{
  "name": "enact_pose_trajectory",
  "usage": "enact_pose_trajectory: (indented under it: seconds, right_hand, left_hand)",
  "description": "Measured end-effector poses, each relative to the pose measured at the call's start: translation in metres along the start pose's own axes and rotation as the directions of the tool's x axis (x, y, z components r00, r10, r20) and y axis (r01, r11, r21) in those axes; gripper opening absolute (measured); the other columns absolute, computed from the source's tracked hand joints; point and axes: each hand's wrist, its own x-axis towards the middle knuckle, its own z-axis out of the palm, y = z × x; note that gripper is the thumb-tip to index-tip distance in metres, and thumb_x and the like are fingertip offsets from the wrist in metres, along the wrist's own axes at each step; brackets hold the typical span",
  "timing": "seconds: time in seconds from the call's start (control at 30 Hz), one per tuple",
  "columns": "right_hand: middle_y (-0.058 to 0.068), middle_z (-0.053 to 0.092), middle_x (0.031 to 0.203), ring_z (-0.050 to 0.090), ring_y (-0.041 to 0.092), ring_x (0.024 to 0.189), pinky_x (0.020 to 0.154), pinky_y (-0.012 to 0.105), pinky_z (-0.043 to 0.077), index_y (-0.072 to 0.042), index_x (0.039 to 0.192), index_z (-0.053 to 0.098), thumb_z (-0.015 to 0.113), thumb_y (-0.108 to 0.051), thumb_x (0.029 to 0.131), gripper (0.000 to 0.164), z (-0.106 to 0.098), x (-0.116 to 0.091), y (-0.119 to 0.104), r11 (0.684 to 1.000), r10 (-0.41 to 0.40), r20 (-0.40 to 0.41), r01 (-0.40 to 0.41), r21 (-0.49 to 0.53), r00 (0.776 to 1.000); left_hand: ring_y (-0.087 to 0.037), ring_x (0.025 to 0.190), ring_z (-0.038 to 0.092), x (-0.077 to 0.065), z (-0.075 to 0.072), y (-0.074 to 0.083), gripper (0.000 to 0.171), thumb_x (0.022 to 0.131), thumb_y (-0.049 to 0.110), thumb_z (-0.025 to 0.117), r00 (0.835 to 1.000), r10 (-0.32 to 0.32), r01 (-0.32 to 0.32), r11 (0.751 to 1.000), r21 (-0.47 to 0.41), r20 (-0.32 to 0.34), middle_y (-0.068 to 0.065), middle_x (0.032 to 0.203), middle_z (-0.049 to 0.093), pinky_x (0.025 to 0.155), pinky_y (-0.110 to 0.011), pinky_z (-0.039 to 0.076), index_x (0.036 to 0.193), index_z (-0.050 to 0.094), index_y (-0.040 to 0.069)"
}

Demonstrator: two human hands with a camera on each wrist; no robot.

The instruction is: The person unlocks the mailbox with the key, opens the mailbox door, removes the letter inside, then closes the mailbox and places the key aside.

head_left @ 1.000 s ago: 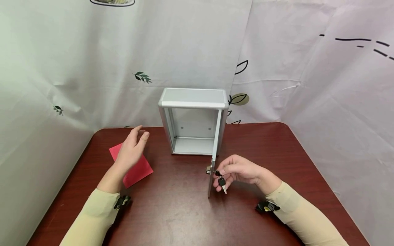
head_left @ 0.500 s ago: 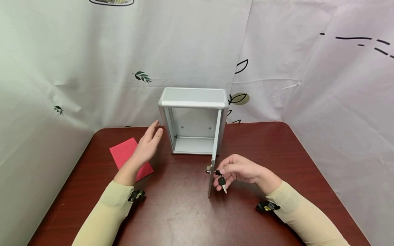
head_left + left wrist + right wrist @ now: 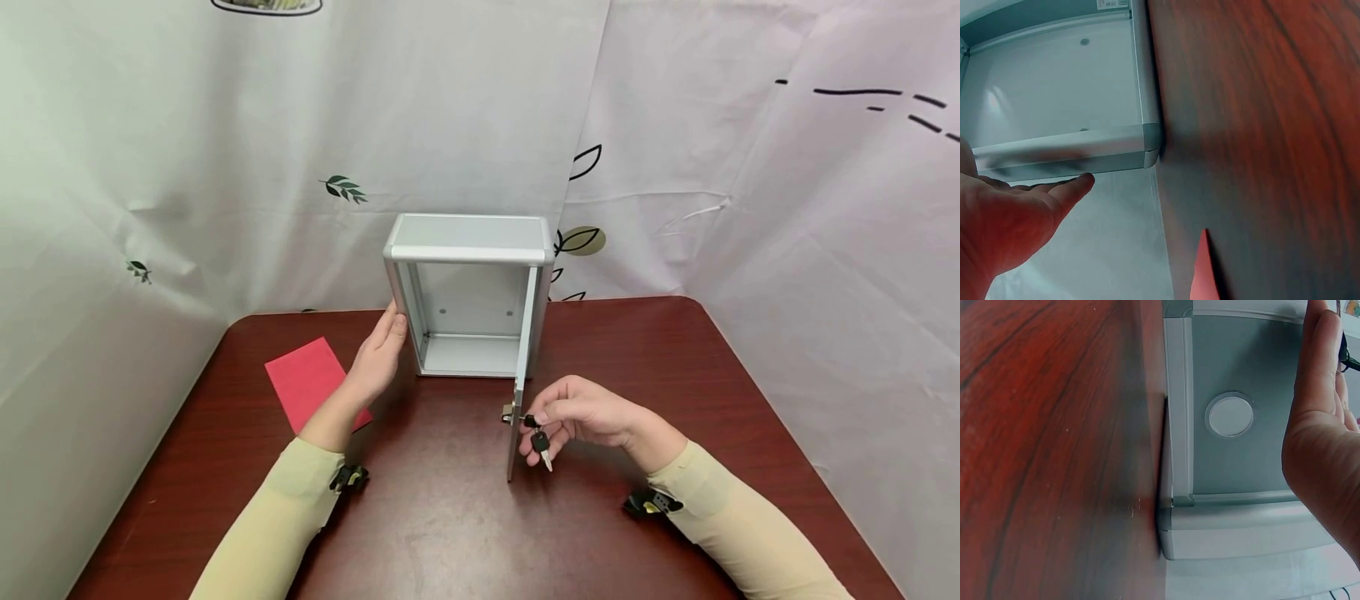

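A grey-white metal box [image 3: 468,237] stands upright at the back of the table, its front door [image 3: 527,333] swung out toward me on the right side. My left hand [image 3: 377,360] has its fingers straight, laid along the box's left side wall; the left wrist view shows that hand [image 3: 1016,215] right at the wall. At the door's outer face, my right hand [image 3: 581,414] pinches a black-headed key [image 3: 531,421] that sits in the door's lock [image 3: 507,413]. A second key [image 3: 542,443] dangles below it. Inside, the box holds nothing visible.
A red envelope [image 3: 306,379] lies flat on the dark wood table [image 3: 442,517] to the left, partly hidden by my left forearm. White printed cloth [image 3: 480,108] hangs close behind the box and along both sides.
My left hand has moved right from above the red envelope to the box's left side, uncovering more of the envelope. The right hand, key and door have stayed in place.
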Motion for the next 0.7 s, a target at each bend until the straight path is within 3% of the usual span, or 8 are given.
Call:
enact_pose_trajectory:
  seconds: [0.2,0.7]
  right_hand:
    - [0.021,0.082,0.109,0.083,0.031,0.098,0.082,0.038,0.068,0.006,0.118,0.078,0.052,0.000,0.110,0.027,0.0004,0.0001,-0.0006,1.000,0.003,-0.005,-0.003,-0.004,1.000]
    - [0.022,0.082,0.109,0.083,0.031,0.098,0.082,0.038,0.068,0.009,0.119,0.077,0.052,0.000,0.110,0.027,0.0014,0.0004,-0.0015,1.000,-0.002,-0.012,0.002,0.006,1.000]
  left_hand:
    - [-0.028,0.170,0.017,-0.0001,0.0041,-0.0015,0.067,0.122,0.047,0.036,1.000,0.001,-0.001,0.999,-0.048,-0.004,-0.006,0.185,0.020,0.136,-0.053,0.017,0.180,0.021,0.016]
    - [-0.029,0.169,0.021,-0.0083,0.0097,0.0062,0.068,0.122,0.051,0.035,1.000,0.008,-0.008,1.000,-0.009,-0.024,-0.005,0.184,0.023,0.135,-0.055,0.021,0.180,0.022,0.017]
